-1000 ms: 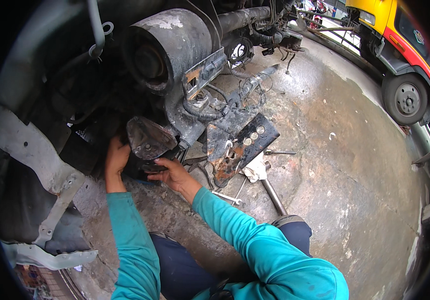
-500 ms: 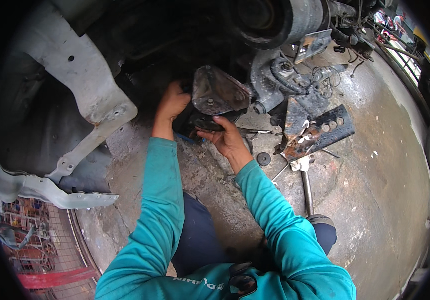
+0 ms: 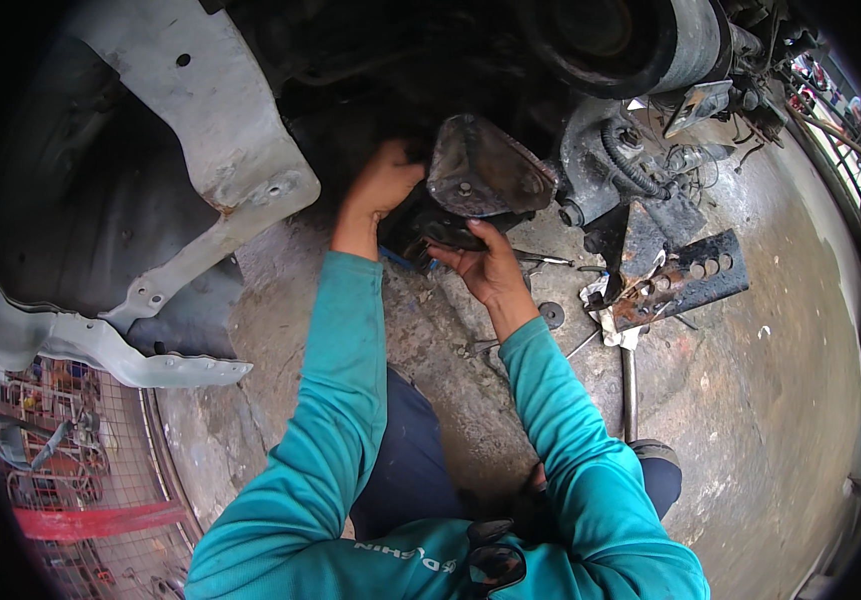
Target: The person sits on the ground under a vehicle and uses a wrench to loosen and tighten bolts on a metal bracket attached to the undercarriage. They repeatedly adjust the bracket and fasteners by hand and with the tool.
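Observation:
A greasy, roughly triangular metal bracket (image 3: 490,175) with a bolt in its face hangs low under the dark vehicle body. My right hand (image 3: 492,265) grips a black part (image 3: 447,230) just beneath it, thumb on top and fingers underneath. To the left of the bracket, my left hand (image 3: 382,190) is curled, its fingertips lost in deep shadow. Whatever those fingers hold cannot be made out. A bit of blue (image 3: 395,258) shows below the black part, between my wrists.
A bent grey metal panel (image 3: 220,160) juts in at left. On the wet concrete at right lie a rusty perforated bracket (image 3: 680,280), a black round disc (image 3: 551,315) and a metal bar (image 3: 630,395). A large cylinder (image 3: 690,45) hangs overhead; a wire mesh (image 3: 120,450) stands lower left.
The whole view has shifted, so the vehicle parts and floor items sit farther right in the picture. Both hands keep nearly the same places around the bracket and black part.

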Tool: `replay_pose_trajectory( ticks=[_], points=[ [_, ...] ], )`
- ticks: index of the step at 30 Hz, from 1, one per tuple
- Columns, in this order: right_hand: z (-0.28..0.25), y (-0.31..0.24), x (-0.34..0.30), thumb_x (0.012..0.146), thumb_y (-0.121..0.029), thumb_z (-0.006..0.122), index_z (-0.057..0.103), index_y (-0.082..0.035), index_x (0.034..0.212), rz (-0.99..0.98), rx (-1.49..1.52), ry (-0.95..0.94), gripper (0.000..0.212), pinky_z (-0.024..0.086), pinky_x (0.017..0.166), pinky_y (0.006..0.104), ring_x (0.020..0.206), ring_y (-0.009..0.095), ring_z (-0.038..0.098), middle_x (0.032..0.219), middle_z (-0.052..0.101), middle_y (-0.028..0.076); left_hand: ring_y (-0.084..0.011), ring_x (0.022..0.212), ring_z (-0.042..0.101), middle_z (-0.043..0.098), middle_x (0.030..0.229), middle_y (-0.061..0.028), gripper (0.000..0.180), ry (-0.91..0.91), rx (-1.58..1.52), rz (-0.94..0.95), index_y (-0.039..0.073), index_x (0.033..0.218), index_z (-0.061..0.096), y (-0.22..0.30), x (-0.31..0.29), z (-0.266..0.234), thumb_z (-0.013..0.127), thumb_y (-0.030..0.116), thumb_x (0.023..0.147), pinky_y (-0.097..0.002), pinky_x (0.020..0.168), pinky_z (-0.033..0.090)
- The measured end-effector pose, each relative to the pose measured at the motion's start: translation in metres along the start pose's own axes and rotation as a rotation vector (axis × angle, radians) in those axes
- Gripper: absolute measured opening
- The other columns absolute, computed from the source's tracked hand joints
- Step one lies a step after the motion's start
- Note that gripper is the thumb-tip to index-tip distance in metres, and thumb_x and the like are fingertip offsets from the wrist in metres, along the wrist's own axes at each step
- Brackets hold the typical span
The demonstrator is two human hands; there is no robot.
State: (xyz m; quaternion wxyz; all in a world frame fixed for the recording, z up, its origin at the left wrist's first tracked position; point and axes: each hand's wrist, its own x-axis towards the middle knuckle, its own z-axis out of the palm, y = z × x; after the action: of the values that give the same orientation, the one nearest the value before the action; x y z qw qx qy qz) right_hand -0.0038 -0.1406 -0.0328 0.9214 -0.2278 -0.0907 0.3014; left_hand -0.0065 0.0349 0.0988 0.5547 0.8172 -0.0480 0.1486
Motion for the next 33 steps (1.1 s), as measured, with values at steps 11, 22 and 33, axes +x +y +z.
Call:
replay_pose_trajectory(
  ticks=[11,22,33],
  points=[
    [0.002,0.0,0.002,0.092,-0.016,0.069,0.06,0.002,0.124,0.034,0.04,-0.024,0.038,0.062,0.085,0.0501,0.103,0.034,0.071,0.115,0.07,0.017,-0.0221,0.095,0.068,0.072,0.108,-0.0175,0.042,0.018,0.034,-0.044,-0.007,0.122,0.064,-0.045,0.014,-0.008,0.058,0.005,0.082,-0.0337,0.079,0.053],
    [0.002,-0.002,0.0,0.092,-0.016,0.068,0.059,0.002,0.126,0.027,0.035,-0.012,0.039,0.061,0.085,0.0497,0.104,0.033,0.07,0.118,0.07,0.017,-0.0242,0.101,0.067,0.07,0.116,-0.0183,0.05,0.03,-0.064,-0.005,-0.008,0.129,0.06,-0.033,0.004,0.0,0.059,0.004,0.08,-0.0347,0.087,0.053],
    [0.0,0.003,0.003,0.092,-0.024,0.066,0.056,0.002,0.129,-0.018,-0.02,-0.012,0.046,0.055,0.1,0.0545,0.116,0.039,0.066,0.125,0.067,0.02,-0.0187,0.085,0.063,0.07,0.099,-0.0113,0.053,0.053,0.177,0.012,-0.007,0.126,0.062,-0.02,0.002,-0.005,0.061,0.007,0.076,-0.0327,0.072,0.05]
  ],
)
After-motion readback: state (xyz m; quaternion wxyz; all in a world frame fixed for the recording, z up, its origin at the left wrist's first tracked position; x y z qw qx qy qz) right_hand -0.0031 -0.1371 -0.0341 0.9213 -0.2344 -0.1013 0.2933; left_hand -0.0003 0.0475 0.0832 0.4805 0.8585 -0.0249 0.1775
